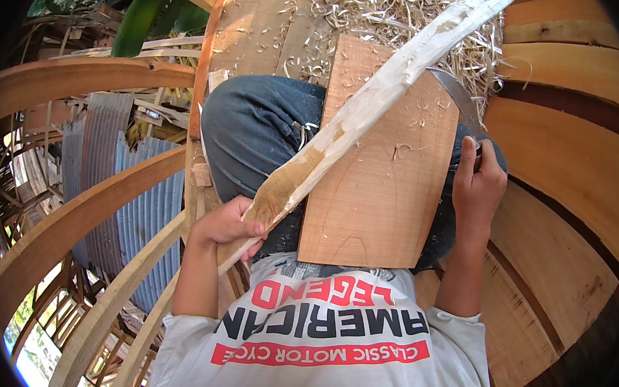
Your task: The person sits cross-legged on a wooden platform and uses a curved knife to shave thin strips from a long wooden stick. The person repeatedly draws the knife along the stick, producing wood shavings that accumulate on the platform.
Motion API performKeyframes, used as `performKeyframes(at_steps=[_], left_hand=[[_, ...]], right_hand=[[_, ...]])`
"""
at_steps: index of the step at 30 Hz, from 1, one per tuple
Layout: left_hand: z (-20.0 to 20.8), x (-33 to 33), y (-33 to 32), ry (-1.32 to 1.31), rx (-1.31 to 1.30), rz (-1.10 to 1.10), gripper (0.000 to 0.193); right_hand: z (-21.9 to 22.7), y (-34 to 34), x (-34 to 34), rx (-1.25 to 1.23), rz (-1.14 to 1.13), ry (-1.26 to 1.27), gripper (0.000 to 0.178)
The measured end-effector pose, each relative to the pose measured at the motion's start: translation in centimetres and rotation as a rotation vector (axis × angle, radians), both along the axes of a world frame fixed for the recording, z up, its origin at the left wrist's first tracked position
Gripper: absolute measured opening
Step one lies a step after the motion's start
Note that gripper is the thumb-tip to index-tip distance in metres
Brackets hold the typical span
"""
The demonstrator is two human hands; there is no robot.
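My left hand [228, 223] is wrapped round the near end of a long, pale wooden pole [367, 111], which slants up to the far right. Patches of brown show on the pole's whitish surface. A flat wooden board [382, 199] lies across my lap beneath it. On the right, my right hand [481, 179] grips the dark handle of a knife with a curved metal blade [461, 98]. The blade arcs left, its far end near or against the pole's right edge; I cannot tell whether they touch. My right thumb points up along the handle.
Curly wood shavings [360, 8] are heaped on the planks beyond my knees. Slatted wooden boards [568, 141] rise on the right. To the left are curved wooden rails [101, 71], with corrugated metal sheets [144, 210] and scrap wood beyond them.
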State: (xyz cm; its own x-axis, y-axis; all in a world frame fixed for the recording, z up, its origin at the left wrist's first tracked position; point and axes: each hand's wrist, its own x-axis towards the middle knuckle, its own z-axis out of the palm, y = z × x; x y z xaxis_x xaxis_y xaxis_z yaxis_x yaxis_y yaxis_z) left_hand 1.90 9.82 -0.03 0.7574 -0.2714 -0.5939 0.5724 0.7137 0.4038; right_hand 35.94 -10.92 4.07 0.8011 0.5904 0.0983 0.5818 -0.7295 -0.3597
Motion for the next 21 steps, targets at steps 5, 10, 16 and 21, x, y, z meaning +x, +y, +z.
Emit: performKeyframes(at_steps=[5,10,16,21], left_hand=[[0.6,0.8,-0.6,0.031,0.082,-0.032,0.026],[1.1,1.0,-0.9,0.100,0.127,-0.048,0.022],[0.8,1.0,-0.7,0.101,0.129,-0.077,0.021],[1.2,1.3,-1.2,0.161,0.148,-0.040,0.021]], right_hand=[[1.5,0.3,-4.1,0.069,0.265,0.163,0.032],[0.2,0.3,-2.5,-0.054,0.091,0.178,0.032],[1.1,-0.3,-4.7,-0.014,0.353,0.234,0.031],[-0.2,0.0,-3.5,-0.025,0.140,0.264,0.031]])
